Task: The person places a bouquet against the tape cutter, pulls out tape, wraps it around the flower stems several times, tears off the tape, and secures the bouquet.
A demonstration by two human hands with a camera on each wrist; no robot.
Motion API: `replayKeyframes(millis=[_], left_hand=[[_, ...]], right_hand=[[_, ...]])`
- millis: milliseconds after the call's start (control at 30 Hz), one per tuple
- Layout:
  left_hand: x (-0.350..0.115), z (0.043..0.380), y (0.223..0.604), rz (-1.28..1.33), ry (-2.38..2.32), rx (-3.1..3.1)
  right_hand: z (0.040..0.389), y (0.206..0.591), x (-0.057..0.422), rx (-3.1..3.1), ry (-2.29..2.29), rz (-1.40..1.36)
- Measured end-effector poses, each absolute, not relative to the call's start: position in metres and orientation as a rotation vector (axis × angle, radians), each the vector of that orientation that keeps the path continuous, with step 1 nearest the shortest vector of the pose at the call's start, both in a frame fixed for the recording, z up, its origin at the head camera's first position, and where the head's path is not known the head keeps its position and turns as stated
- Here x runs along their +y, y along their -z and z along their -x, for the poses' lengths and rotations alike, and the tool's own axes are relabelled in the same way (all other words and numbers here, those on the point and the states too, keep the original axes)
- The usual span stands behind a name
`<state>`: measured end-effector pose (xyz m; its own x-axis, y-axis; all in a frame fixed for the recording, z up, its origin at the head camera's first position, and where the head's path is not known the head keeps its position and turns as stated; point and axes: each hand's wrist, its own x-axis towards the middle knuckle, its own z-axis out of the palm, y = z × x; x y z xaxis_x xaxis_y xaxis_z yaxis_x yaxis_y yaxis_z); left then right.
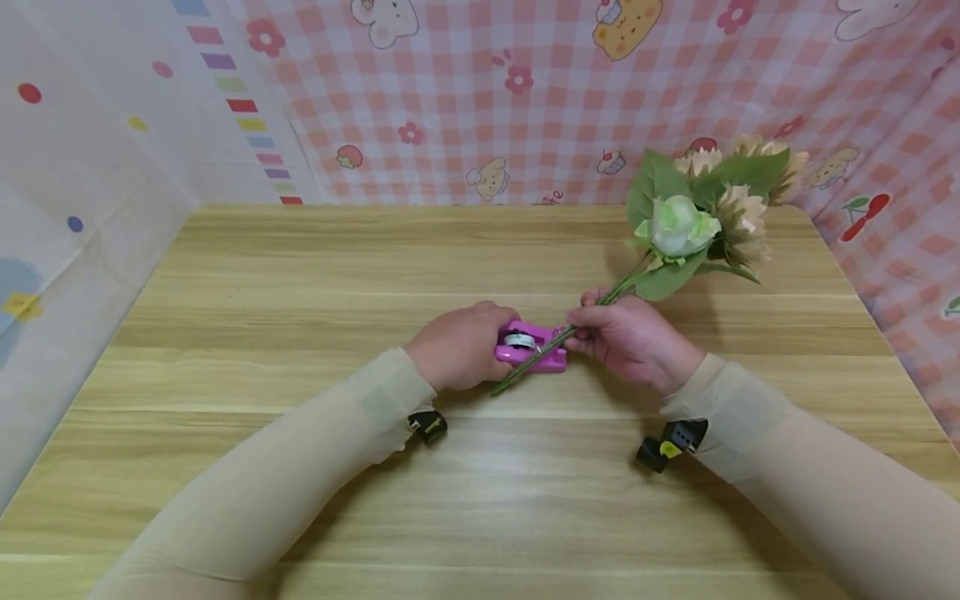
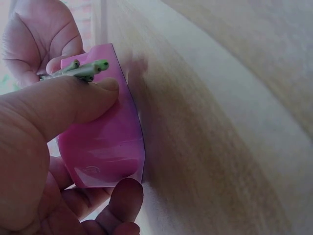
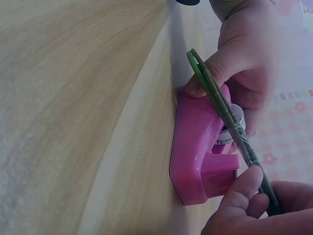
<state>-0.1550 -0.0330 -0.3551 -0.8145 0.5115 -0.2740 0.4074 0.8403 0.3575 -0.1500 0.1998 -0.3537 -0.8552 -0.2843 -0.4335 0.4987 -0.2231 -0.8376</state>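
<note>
A pink tape dispenser [image 1: 553, 361] stands on the wooden table, a white-cored roll of tape [image 1: 519, 340] inside it. My left hand [image 1: 463, 346] grips its left end, thumb along the near side. In the right wrist view the dispenser [image 3: 195, 147] shows its toothed cutting edge toward my right hand. Between thumb and fingers, my right hand [image 1: 633, 337] pinches the stems [image 1: 525, 367] of a bunch of artificial flowers [image 1: 682, 227]. These stems slant across above the dispenser, cut ends toward me. Shiny clear tape [image 3: 243, 142] seems to lie around the stems.
The wooden table [image 1: 247, 333] runs back to a pink checked cloth [image 1: 450, 100]. A white cloth with coloured dots [image 1: 90, 150] hangs at the left. Leaves and pale blooms [image 1: 742, 218] spread over the table's back right. Dark wrist cameras [image 1: 671, 443] hang below both cuffs.
</note>
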Motion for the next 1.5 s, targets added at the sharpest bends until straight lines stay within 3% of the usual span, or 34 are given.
replayKeyframes(millis=[767,1500], left_hand=[[-0.032,0.155,0.353,-0.691,-0.388,2.665],[-0.031,0.155,0.353,-0.683,-0.384,2.654]], right_hand=[[0.154,0.357,0.209,1.627,1.83,-0.278],[0.153,0.349,0.208,1.545,1.955,-0.212]])
